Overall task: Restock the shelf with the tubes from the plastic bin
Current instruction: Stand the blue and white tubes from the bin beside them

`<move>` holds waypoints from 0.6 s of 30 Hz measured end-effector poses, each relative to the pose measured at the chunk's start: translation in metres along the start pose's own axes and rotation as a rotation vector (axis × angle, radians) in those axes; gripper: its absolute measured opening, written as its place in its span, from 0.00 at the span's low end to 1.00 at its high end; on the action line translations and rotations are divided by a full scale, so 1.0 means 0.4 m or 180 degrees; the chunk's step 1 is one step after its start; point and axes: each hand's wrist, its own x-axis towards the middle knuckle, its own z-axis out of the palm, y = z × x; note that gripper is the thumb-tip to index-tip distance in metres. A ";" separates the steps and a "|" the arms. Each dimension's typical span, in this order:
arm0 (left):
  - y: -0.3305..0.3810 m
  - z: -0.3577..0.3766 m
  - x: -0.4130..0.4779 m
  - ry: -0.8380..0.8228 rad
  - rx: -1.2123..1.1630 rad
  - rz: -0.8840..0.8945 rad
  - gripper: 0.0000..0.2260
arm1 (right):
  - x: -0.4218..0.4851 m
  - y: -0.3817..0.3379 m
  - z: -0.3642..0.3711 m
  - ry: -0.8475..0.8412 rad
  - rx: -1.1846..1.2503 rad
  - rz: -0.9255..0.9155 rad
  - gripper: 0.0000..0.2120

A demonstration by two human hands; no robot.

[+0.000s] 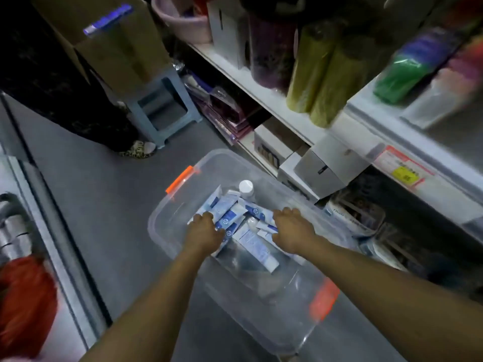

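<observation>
Head view, motion blur at frame edges.

Plastic bin (154, 221): clear, rectangular, rounded corners, thin glossy walls. It stands on the matt grey floor (104, 205), just beside the base of the shelf (285, 108). There is one orange latch (180, 179) on the far short side and a second orange latch (324, 299) on the near side.

Tubes (230, 218): a loose heap in the far half of the bin. They are flat, soft-looking, white with blue print, and lie crossed over one another at mixed angles. One long tube (257, 248) lies nearest the camera, between the two wrists. A small bottle with a round white cap (246, 187) stands upright at the far edge of the heap.

Shelf: white boards with a smooth painted finish. The upper board carries yellow-green rolls (313, 82) in shiny wrap. White cardboard cartons (324, 165) sit on the lower level. A red and yellow price label (404, 173) is on the front edge.

Left grip (205, 229): bare hand, palm down on the left side of the heap. The fingers bend over at the knuckles and the tips are hidden among the tubes. It is touching the tubes, but I cannot tell whether it has closed round any.

Right grip (292, 226): bare hand, palm down on the right side of the heap. The fingers are bent downward and the tips are out of sight. It rests on the tubes, and I cannot tell whether it has hold of any.

The two grips are apart, with the heap between them.
</observation>
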 end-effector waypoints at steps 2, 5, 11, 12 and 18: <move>-0.006 0.040 0.071 0.0151 0.0313 0.0060 0.22 | 0.062 -0.008 0.039 0.0043 -0.0152 0.0022 0.21; -0.010 0.100 0.128 0.0242 0.0830 0.0132 0.24 | 0.123 -0.022 0.105 -0.0008 -0.0786 0.0083 0.26; -0.028 0.143 0.193 0.0427 0.1432 0.0320 0.22 | 0.194 -0.022 0.197 0.0203 -0.1304 0.0053 0.36; -0.031 0.143 0.203 0.0364 0.1355 0.0295 0.22 | 0.203 -0.019 0.203 0.0153 -0.1240 0.0063 0.34; 0.018 0.099 0.167 -0.0272 0.0410 0.0147 0.19 | 0.151 -0.014 0.171 -0.0281 0.0140 0.0485 0.19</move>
